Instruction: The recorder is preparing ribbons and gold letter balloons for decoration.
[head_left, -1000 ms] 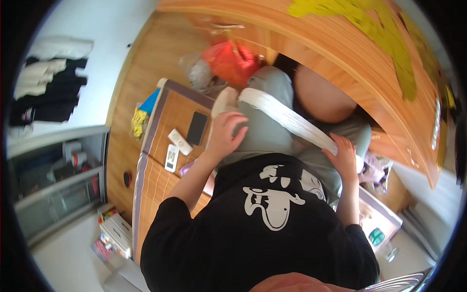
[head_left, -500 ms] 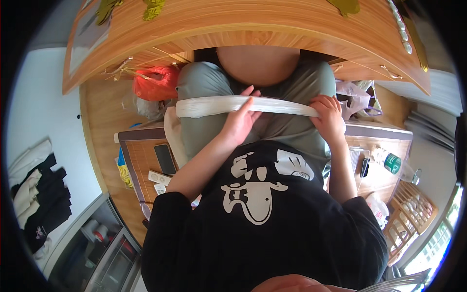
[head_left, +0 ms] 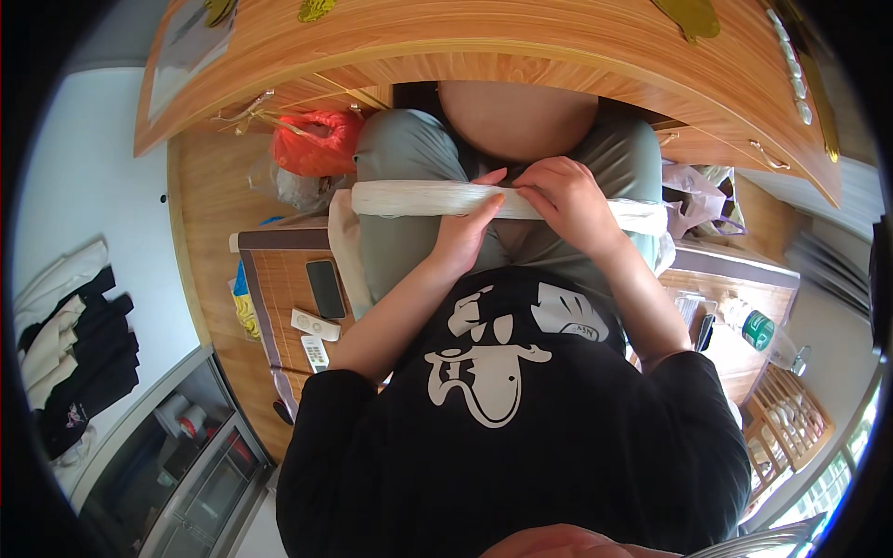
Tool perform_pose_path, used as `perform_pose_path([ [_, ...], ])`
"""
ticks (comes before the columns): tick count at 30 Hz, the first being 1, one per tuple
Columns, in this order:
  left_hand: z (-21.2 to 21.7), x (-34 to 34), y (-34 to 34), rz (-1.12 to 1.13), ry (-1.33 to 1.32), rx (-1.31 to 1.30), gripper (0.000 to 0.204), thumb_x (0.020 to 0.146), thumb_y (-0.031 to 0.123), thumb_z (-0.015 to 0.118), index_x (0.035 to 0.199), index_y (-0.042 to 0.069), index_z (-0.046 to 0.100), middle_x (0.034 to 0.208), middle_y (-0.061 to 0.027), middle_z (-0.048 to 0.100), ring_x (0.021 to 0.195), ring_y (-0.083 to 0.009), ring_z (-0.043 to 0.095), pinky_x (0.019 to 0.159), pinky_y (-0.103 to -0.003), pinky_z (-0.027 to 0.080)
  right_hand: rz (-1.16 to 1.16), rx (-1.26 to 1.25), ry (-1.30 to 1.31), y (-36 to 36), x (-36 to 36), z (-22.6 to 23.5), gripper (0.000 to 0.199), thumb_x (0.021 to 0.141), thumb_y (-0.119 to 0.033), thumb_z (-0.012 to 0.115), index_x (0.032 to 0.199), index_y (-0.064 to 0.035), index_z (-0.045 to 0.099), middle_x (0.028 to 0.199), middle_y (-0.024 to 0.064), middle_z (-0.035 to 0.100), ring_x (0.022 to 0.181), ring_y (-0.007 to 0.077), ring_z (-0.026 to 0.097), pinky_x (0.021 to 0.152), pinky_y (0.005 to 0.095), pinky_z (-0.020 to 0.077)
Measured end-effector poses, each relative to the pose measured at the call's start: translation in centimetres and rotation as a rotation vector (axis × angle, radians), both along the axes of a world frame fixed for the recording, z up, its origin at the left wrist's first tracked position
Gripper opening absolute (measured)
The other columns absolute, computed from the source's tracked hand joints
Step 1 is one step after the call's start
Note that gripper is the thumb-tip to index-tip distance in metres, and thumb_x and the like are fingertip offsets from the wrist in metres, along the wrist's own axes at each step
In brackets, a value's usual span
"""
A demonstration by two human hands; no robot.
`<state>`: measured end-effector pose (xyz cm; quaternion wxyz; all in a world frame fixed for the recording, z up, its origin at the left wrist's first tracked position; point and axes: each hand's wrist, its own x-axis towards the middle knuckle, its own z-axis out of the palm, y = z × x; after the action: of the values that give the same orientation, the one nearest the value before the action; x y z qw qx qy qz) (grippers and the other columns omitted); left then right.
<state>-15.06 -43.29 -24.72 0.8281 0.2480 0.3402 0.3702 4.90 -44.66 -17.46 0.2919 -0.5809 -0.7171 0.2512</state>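
A long skein of white thread (head_left: pixel 409 199) stretches from side to side across my lap, over the grey-green trousers (head_left: pixel 395 246). My left hand (head_left: pixel 465 232) is closed around its middle, thumb on the near side and fingertips showing beyond the far edge. Just to the right, my right hand (head_left: pixel 575 206) bends over the skein from above. Its thumb and forefinger pinch at the strands close to my left hand. To the right of that hand, the skein's right end spreads loosely over my thigh.
Ahead stands a wooden desk (head_left: pixel 549 58) with drawers, a round brown surface (head_left: pixel 516 121) under it. A red plastic bag (head_left: pixel 316 144) lies left of my knee. Low tables flank me, with a dark phone (head_left: pixel 326 289) left and a green-labelled bottle (head_left: pixel 755 330) right.
My right hand has left the skein's right end and moved left to its middle, beside my left hand. The right end now rests on my thigh. The view has shifted slightly.
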Motion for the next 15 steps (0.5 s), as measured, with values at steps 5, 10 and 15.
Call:
perform_pose_path([
  [5, 0.31, 0.27, 0.06, 0.010, 0.007, 0.009, 0.042, 0.095, 0.010, 0.066, 0.134, -0.002, 0.054, 0.115, -0.0050, 0.063, 0.105, -0.0097, 0.057, 0.096, -0.026, 0.043, 0.014, 0.082, -0.033, 0.05, -0.23, 0.04, 0.007, 0.084, -0.009, 0.069, 0.090, -0.0057, 0.070, 0.091, 0.0087, 0.068, 0.093, 0.0287, 0.064, 0.089, 0.0402, 0.0484],
  [10, -0.02, 0.37, -0.03, 0.020, 0.021, -0.002, 0.037, 0.095, 0.010, 0.067, 0.128, -0.002, 0.058, 0.114, -0.0065, 0.063, 0.106, -0.0110, 0.058, 0.097, -0.027, 0.044, 0.005, 0.117, -0.026, -0.07, -0.23, 0.04, 0.006, 0.083, -0.009, 0.070, 0.087, -0.0052, 0.070, 0.089, 0.0085, 0.068, 0.090, 0.0280, 0.064, 0.087, 0.0401, 0.0490],
  [15, -0.41, 0.46, -0.10, 0.031, 0.060, 0.014, 0.027, 0.097, 0.011, 0.064, 0.121, -0.001, 0.059, 0.114, -0.0088, 0.064, 0.108, -0.0167, 0.059, 0.097, -0.033, 0.044, -0.046, 0.160, -0.005, -0.02, -0.38, 0.24, 0.006, 0.082, -0.007, 0.071, 0.087, -0.0048, 0.071, 0.086, 0.0091, 0.069, 0.085, 0.0292, 0.065, 0.081, 0.0398, 0.0513],
])
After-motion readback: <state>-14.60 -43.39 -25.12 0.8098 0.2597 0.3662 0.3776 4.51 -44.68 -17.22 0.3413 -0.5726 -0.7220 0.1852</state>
